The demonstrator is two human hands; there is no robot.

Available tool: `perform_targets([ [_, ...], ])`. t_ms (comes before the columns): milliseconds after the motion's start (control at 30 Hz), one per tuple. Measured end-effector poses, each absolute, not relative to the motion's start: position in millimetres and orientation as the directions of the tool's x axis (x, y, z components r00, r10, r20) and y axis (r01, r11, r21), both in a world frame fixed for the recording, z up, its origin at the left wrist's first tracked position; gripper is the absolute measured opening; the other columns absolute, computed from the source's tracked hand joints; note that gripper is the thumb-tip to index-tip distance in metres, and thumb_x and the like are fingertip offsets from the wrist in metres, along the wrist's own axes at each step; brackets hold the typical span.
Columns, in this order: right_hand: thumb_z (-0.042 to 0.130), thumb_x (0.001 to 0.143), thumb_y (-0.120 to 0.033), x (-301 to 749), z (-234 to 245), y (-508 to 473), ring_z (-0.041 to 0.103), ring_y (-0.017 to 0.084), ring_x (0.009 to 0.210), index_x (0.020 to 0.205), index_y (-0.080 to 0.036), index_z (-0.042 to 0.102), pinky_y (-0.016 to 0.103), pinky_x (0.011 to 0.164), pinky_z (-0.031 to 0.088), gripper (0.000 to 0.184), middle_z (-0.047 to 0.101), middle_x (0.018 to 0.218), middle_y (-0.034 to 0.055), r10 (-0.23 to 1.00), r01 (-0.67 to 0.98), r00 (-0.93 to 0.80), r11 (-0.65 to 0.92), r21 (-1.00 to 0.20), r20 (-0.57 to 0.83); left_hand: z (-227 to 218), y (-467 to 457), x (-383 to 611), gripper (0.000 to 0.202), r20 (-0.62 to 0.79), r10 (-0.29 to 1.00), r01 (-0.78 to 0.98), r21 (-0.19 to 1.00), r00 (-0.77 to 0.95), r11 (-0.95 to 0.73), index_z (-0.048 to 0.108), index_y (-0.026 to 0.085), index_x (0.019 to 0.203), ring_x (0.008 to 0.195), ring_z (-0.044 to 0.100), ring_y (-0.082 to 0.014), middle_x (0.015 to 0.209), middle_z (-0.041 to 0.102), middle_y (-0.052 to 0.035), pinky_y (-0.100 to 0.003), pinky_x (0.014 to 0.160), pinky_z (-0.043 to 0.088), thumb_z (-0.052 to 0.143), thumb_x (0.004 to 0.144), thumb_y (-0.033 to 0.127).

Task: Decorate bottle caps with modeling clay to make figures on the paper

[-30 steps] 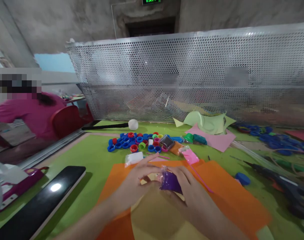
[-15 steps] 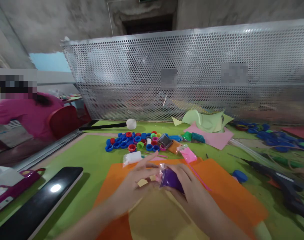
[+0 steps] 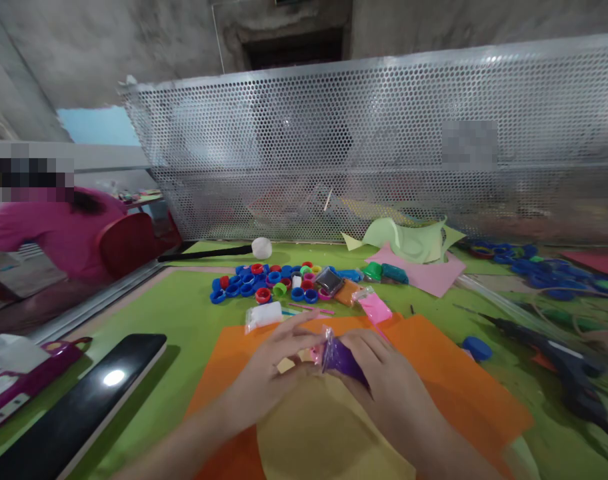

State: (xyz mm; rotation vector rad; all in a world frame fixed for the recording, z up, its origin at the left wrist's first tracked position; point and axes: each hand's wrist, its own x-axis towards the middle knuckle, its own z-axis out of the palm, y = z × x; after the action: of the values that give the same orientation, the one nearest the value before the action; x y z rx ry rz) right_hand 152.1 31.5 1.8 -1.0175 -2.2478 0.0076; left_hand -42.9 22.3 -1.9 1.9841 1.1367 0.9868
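A packet of purple modelling clay (image 3: 348,363) in clear plastic is between my hands, over a tan round-edged sheet (image 3: 329,427). My right hand (image 3: 384,367) wraps round the clay from the right. On the other side, my left hand (image 3: 269,360) has its fingertips at the crumpled clear end of the wrapper, pinching it, with the index finger stretched out above. Small pale yellow pieces (image 3: 285,365) show by the left fingers. Orange sheets (image 3: 449,373) lie under both hands.
Coloured bottle caps (image 3: 247,283), a white packet (image 3: 264,315) and a pink packet (image 3: 377,307) lie beyond my hands. A black phone-like slab (image 3: 84,407) is at left, a glue gun (image 3: 559,363) at right. A perforated metal screen (image 3: 304,120) stands behind. A person in pink sits left.
The wrapper's clear end looks more crumpled and drawn up between the fingers, and less purple shows. Both hands stay in nearly the same place. The view has shifted slightly.
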Motion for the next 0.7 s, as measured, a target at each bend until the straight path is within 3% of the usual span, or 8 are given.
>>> perform_targets([
  [267,0.059,0.075,-0.014,151,-2,30,0.06,0.021,0.076,0.088,-0.017,0.055,0.034,0.063,0.052,0.013,0.063,0.086,0.0059,0.709,0.616,-0.466,0.689,-0.381,0.529,4,19,-41,0.028,0.234,0.908,0.42,0.827,0.348,-0.374,0.062,0.033,0.107,0.112,0.05,-0.021,0.133,0.044,-0.0026,-0.028,0.078,0.052,0.053,0.083,0.023],
  [433,0.056,0.079,-0.015,152,-2,31,0.06,0.021,0.085,0.096,-0.018,0.052,0.035,0.067,0.053,0.017,0.06,0.094,0.0078,0.756,0.608,-0.466,0.651,-0.455,0.459,18,13,-40,0.017,0.221,0.912,0.535,0.752,0.345,-0.385,0.069,0.03,0.09,0.118,0.045,-0.0228,0.13,0.048,-0.0017,-0.036,0.097,0.041,0.054,0.083,0.028],
  [500,0.054,0.081,-0.015,152,-3,30,0.059,0.021,0.088,0.101,-0.018,0.05,0.036,0.07,0.053,0.02,0.059,0.098,0.0082,0.779,0.59,-0.461,0.627,-0.509,0.426,21,11,-39,0.019,0.206,0.907,0.549,0.739,0.368,-0.391,0.07,0.028,0.084,0.108,0.053,-0.021,0.13,0.048,-0.0023,-0.035,0.096,0.042,0.051,0.085,0.029],
  [600,0.051,0.082,-0.013,152,-4,29,0.057,0.022,0.096,0.109,-0.018,0.048,0.04,0.078,0.05,0.028,0.056,0.106,0.0097,0.814,0.565,-0.455,0.578,-0.589,0.362,21,11,-39,0.023,0.19,0.879,0.524,0.74,0.438,-0.421,0.068,0.025,0.085,0.087,0.062,-0.0142,0.142,0.032,-0.0021,-0.032,0.088,0.047,0.046,0.088,0.027],
  [667,0.051,0.082,-0.013,152,-4,29,0.054,0.023,0.102,0.112,-0.018,0.046,0.043,0.084,0.047,0.031,0.054,0.11,0.0103,0.839,0.559,-0.443,0.534,-0.634,0.316,19,11,-39,0.023,0.173,0.853,0.514,0.734,0.492,-0.445,0.066,0.026,0.091,0.092,0.061,-0.0149,0.146,0.024,-0.0008,-0.032,0.089,0.046,0.043,0.089,0.025],
  [700,0.051,0.082,-0.014,152,-3,29,0.053,0.023,0.104,0.113,-0.018,0.046,0.044,0.087,0.046,0.033,0.053,0.111,0.01,0.853,0.559,-0.435,0.508,-0.655,0.291,18,12,-40,0.024,0.168,0.842,0.517,0.723,0.512,-0.459,0.066,0.027,0.094,0.1,0.058,-0.017,0.145,0.028,-0.0003,-0.034,0.093,0.044,0.042,0.09,0.025],
])
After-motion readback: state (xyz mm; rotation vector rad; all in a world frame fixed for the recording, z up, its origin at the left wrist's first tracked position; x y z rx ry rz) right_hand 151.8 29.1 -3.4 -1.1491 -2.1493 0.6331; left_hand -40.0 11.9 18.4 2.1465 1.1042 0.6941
